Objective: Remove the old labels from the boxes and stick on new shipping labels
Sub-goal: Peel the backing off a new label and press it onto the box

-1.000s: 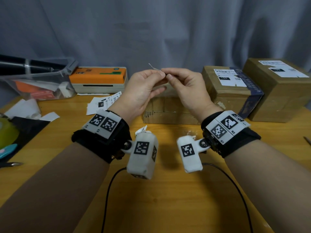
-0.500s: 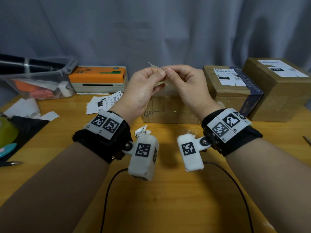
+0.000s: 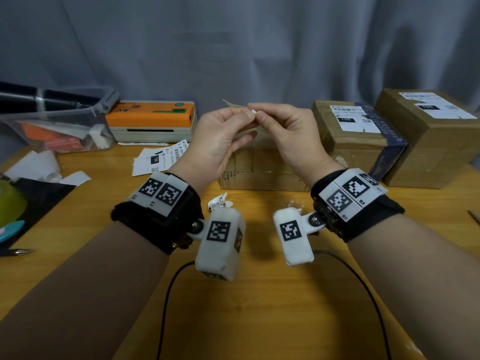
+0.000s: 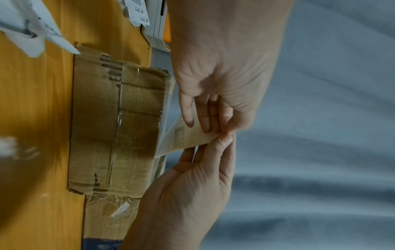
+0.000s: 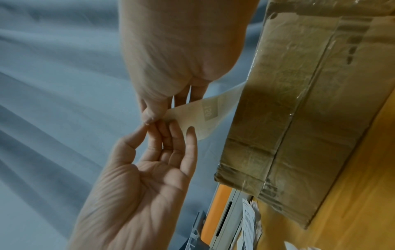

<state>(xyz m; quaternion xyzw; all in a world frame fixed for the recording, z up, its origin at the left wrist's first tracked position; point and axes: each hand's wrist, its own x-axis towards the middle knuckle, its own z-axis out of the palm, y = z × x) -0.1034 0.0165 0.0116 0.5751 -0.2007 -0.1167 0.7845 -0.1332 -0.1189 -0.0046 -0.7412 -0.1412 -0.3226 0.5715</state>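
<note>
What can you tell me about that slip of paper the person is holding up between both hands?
The label sheet is a thin, pale, slightly see-through slip; a dark block reading "150" shows through it in reverse. It is held in the air above the taped cardboard box, clear of it. The left hand and right hand pinch it together at one corner, where the layers seem to be being picked apart. The left hand's fingers lie behind it. It curves slightly rather than hanging flat.

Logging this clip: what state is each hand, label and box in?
Left hand: pinches the label.
Right hand: pinches the same corner.
Label: held in the air over the near box.
Near box: no label seen.
Middle box: labelled.
Far right box: labelled.
</note>
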